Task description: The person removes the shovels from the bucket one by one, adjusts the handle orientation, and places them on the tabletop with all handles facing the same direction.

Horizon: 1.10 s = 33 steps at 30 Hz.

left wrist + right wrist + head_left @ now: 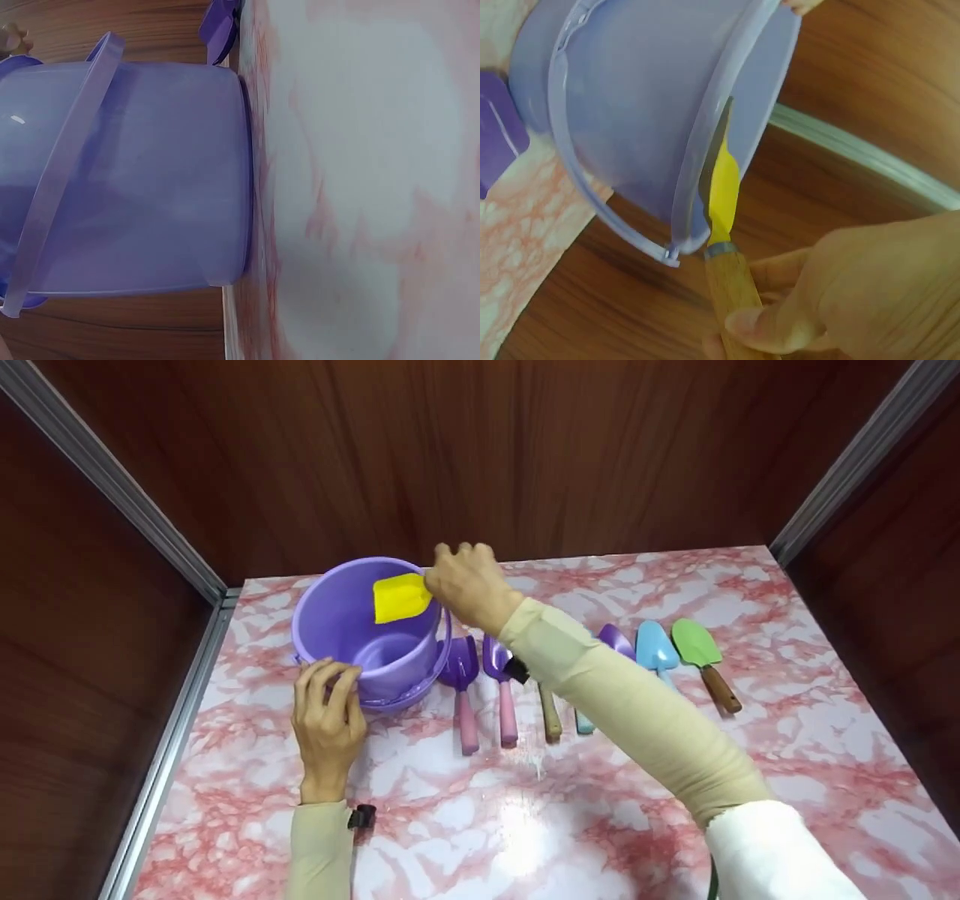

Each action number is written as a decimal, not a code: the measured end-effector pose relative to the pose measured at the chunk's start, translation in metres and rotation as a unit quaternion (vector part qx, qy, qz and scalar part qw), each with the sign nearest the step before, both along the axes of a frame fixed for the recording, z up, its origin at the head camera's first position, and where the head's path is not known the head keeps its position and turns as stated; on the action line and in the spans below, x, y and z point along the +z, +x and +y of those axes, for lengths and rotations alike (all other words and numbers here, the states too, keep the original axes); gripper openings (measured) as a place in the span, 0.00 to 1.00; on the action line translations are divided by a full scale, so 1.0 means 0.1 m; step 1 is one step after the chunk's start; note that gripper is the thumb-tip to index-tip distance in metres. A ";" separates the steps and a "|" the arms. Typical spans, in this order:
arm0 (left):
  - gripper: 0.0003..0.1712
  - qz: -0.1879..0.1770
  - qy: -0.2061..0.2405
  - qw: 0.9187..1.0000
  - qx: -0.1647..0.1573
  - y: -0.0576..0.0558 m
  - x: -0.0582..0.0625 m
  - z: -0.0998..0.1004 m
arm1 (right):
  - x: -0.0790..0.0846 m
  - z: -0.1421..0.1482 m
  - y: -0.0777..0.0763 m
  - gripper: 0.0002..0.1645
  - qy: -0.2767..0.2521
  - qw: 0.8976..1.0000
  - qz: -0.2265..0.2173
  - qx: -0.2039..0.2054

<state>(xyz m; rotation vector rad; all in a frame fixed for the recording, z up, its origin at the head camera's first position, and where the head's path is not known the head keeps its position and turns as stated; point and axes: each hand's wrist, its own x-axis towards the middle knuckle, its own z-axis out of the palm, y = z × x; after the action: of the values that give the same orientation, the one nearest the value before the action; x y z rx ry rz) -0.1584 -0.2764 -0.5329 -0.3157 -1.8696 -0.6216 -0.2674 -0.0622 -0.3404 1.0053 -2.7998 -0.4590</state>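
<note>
A purple bucket [405, 682] stands at the back left of the table, its handle hanging down on the near right side. My left hand [326, 724] grips the bucket's near-left rim with bent fingers. Above the bucket's far right rim, my right hand [472, 585] holds a small hand trowel [400, 598] by its handle. Its yellow blade reaches over the opening. In the right wrist view, my thumb and fingers pinch the trowel's wooden handle [735, 292], and the blade overlaps the rim. The left wrist view shows the bucket's side, with hardly any of my hand.
Right of the bucket lie a purple tool with a pink handle [468, 727], a purple trowel [508, 720], a wooden handle [551, 712], a light blue trowel [655, 645] and a green trowel [696, 641]. My right sleeve covers some tools. Brown panels [480, 457] enclose the marbled table [450, 825].
</note>
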 end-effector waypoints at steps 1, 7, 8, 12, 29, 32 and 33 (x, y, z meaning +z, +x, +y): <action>0.14 0.000 0.001 1.000 -0.001 0.00 0.00 0.00 | 0.01 0.05 -0.01 0.15 -0.007 1.000 -0.007 0.003; 0.14 -0.001 0.004 1.000 -0.002 0.00 -0.01 0.00 | 0.04 0.32 -0.05 0.17 -0.032 0.999 -0.042 0.009; 0.13 -0.001 0.006 1.000 -0.001 0.00 -0.01 0.00 | 0.04 0.36 -0.05 0.18 -0.039 0.998 -0.048 0.008; 0.10 -0.003 0.009 1.000 0.000 0.00 -0.01 0.00 | 0.04 0.52 -0.06 0.22 -0.078 0.994 -0.078 0.006; 0.10 -0.006 0.012 1.000 -0.007 0.00 -0.01 0.00 | -0.23 1.24 0.03 0.09 -0.318 0.927 -0.195 0.035; 0.10 -0.004 0.014 1.000 -0.007 0.00 -0.02 0.00 | -0.32 1.34 0.09 0.12 -0.354 0.911 -0.206 0.036; 0.10 -0.003 0.015 1.000 -0.007 0.00 -0.03 0.00 | -0.35 1.37 0.11 0.13 -0.367 0.905 -0.212 0.034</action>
<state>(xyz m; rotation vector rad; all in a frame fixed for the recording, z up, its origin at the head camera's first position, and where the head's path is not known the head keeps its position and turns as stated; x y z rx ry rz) -0.1581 -0.2764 -0.5355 -0.3091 -1.8629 -0.6595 -0.2565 0.0743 -0.3751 1.0777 -2.8413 0.8738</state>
